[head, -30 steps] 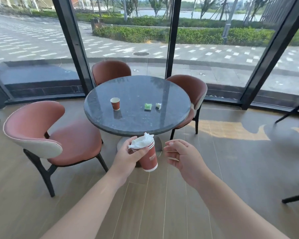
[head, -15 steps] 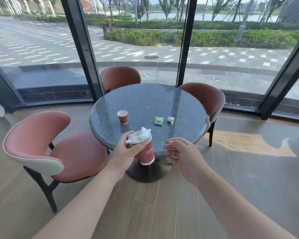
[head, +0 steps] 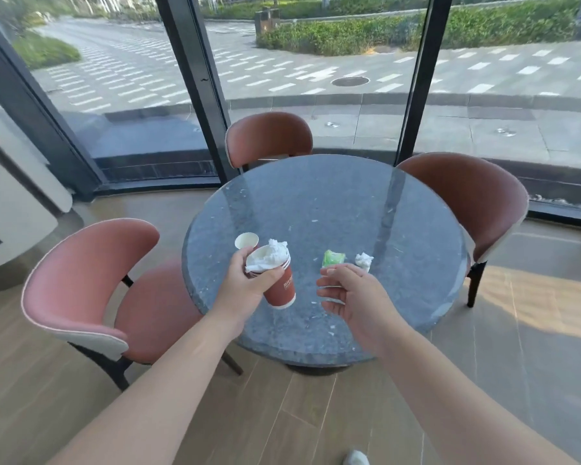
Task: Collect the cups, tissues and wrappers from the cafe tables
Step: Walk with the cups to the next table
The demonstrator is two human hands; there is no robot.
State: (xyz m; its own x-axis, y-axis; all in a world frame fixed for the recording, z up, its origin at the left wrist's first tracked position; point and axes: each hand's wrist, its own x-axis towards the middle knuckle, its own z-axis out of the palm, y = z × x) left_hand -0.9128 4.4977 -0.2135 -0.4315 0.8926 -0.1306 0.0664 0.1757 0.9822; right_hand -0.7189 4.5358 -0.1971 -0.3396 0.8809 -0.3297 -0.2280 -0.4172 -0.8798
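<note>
My left hand (head: 245, 283) grips a red paper cup (head: 279, 286) stuffed with white tissue (head: 269, 255), held over the near left part of the round dark stone table (head: 316, 203). A second small cup (head: 246, 240) stands on the table just behind it, mostly hidden. A green wrapper (head: 332, 258) and a crumpled white tissue (head: 363, 260) lie on the table right of the cup. My right hand (head: 349, 293) hovers just in front of the wrapper, fingers loosely curled, holding nothing.
Three reddish-brown chairs ring the table: one at the left (head: 91, 280), one at the back (head: 269, 137), one at the right (head: 477, 203). Glass walls with dark frames (head: 195, 85) stand behind. Wooden floor (head: 299, 414) lies in front.
I have come closer to the table. Both hands now reach over the tabletop; the held cup is in front of the small cup, and my right hand is near the green wrapper.
</note>
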